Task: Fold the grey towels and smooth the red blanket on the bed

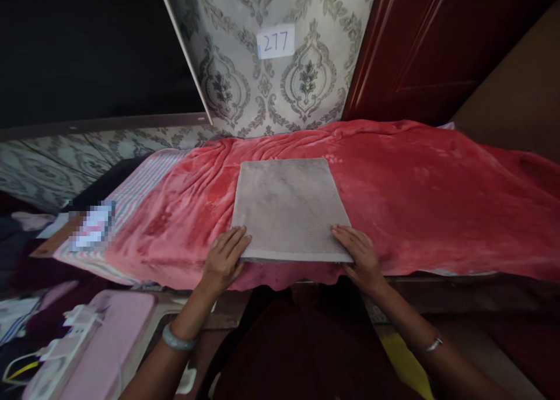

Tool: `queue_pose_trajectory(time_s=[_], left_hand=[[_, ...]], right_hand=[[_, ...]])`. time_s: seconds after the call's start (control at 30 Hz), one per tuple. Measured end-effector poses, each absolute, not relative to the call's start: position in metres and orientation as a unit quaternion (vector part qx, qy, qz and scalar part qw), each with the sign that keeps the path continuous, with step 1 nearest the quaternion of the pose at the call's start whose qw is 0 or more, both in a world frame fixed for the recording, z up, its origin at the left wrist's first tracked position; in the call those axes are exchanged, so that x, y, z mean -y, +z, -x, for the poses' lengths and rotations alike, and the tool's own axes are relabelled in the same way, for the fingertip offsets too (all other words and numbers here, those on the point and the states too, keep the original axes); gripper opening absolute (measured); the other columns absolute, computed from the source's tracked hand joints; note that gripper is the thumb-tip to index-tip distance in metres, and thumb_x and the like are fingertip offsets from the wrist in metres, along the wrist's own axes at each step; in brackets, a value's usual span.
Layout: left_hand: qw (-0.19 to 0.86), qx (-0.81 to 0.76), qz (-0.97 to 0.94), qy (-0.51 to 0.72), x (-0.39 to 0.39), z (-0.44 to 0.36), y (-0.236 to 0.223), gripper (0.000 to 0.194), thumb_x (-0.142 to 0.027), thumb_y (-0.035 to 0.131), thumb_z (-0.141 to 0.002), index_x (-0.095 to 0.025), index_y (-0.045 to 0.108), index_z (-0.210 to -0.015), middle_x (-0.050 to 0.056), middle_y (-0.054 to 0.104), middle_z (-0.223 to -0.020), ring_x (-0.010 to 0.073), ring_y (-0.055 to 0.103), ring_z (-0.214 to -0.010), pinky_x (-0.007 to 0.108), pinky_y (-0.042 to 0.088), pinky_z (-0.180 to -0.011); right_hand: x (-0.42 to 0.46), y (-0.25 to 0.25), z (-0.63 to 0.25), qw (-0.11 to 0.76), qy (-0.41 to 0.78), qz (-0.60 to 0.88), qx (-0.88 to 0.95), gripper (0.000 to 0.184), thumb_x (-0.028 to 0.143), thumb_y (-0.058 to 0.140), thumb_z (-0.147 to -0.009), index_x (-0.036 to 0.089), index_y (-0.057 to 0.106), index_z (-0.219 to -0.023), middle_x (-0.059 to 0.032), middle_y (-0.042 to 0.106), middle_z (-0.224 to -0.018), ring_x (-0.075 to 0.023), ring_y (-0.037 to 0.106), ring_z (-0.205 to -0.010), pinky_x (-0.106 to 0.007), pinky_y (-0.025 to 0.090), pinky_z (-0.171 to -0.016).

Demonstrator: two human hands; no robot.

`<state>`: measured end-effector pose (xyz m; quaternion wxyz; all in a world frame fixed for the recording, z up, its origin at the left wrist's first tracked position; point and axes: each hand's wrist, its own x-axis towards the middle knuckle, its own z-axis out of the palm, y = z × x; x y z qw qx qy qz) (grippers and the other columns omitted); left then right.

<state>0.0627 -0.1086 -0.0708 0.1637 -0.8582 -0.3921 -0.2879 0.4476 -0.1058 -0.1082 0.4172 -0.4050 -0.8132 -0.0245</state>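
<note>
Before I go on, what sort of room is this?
Probably a room in a home, perhaps a bedroom: there is a spread red plush blanket, patterned wallpaper and a large dark screen in front of the wall.

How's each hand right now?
Left hand: on gray cloth, near left corner; grip closure unclear.
Right hand: on same cloth, near right corner; grip closure unclear.

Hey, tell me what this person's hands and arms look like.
The left hand and right hand are gloveless, and no sleeves cover the visible forearms. The left forearm wears a thick, rounded, pale greyish bangle; the right, a thinner, shiny silver-coloured bracelet.
</note>
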Motion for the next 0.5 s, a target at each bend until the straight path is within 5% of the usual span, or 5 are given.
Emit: queue_pose_trajectory(time_s=[0.3, 0.5], left_hand=[[0.061, 0.406, 0.815, -0.409, 0.08, -0.078, -0.008, 0.025, -0.029, 0.058, -0.088, -0.022, 0.067, -0.11, 0.007, 0.075, -0.113, 0.0234, 0.066, -0.114, 0.043, 0.053, -0.099], [0.042, 0.403, 0.821, -0.402, 0.071, -0.086, 0.019, 0.021, -0.03, 0.062, -0.085, -0.021, 0.068, -0.104, 0.006, 0.076, -0.107, 0.0221, 0.07, -0.107, 0.039, 0.054, -0.095]], right_hand=[[0.089, -0.065, -0.446, 0.488, 0.039, 0.404, 0.773, 0.034, 0.025, 0.055, -0.093, 0.029, 0.067, -0.124, -0.0049, 0.074, -0.112, -0.0243, 0.068, -0.104, -0.042, 0.053, -0.094], [0.103, -0.075, -0.44, 0.459, 0.021, 0.42, 0.783, 0.051, 0.019, 0.05, -0.09, 0.029, 0.055, -0.14, -0.007, 0.068, -0.124, -0.0262, 0.063, -0.114, -0.046, 0.049, -0.099]])
